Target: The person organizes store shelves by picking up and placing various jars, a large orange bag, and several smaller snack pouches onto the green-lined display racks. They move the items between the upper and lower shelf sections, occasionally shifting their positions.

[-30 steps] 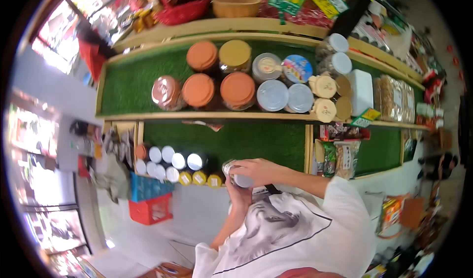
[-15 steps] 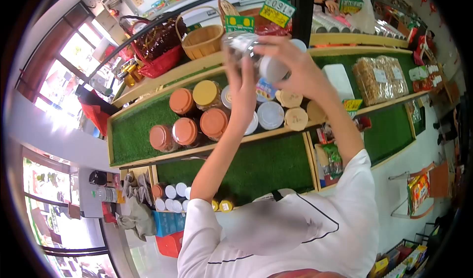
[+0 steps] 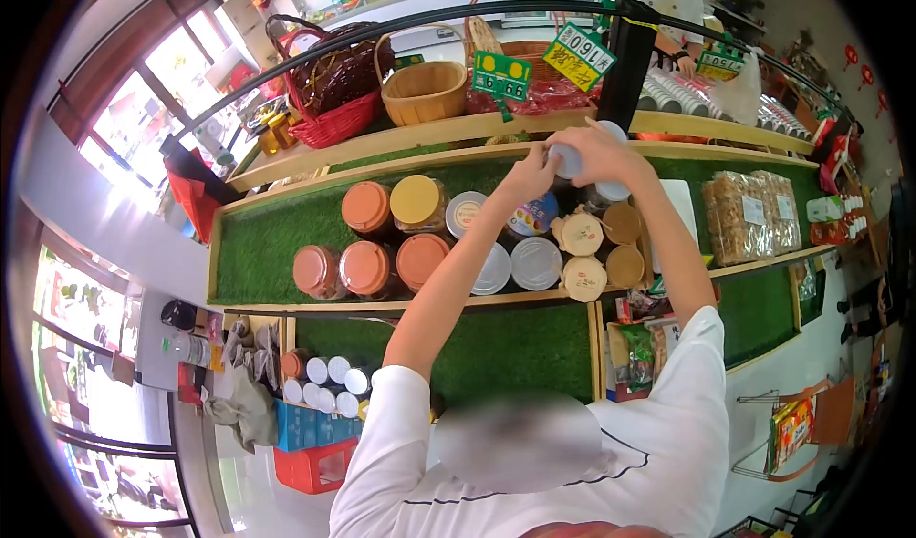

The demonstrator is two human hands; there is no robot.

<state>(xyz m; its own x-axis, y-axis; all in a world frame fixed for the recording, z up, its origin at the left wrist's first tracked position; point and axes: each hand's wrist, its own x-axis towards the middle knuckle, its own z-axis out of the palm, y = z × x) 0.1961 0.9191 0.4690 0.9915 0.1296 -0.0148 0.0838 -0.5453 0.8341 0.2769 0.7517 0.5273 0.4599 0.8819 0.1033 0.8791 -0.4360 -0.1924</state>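
Observation:
Both my hands meet at the back of the green display shelf [image 3: 253, 242]. My left hand [image 3: 530, 171] has its fingers closed at the left side of a white-lidded jar [image 3: 567, 161]. On the jar's other side is my right hand [image 3: 599, 155], its fingers bent round the lid's edge. Another white lid [image 3: 612, 191] shows just below my right hand. In front of my hands stand a jar with a blue picture lid [image 3: 534, 214], white-lidded jars [image 3: 536, 263] and jars with cream covers [image 3: 579, 235].
Orange-lidded jars [image 3: 365, 268] and a yellow-lidded jar [image 3: 417, 200] stand left. Baskets [image 3: 426, 93] and price signs [image 3: 578, 56] line the back by a black post [image 3: 628, 66]. Bagged goods [image 3: 744, 218] lie right. Another person [image 3: 668, 4] stands beyond the rail.
My hands have moved right and down from near the price signs toward the back of the shelf. The clear jar that was raised between them is now mostly hidden, with a white lid showing.

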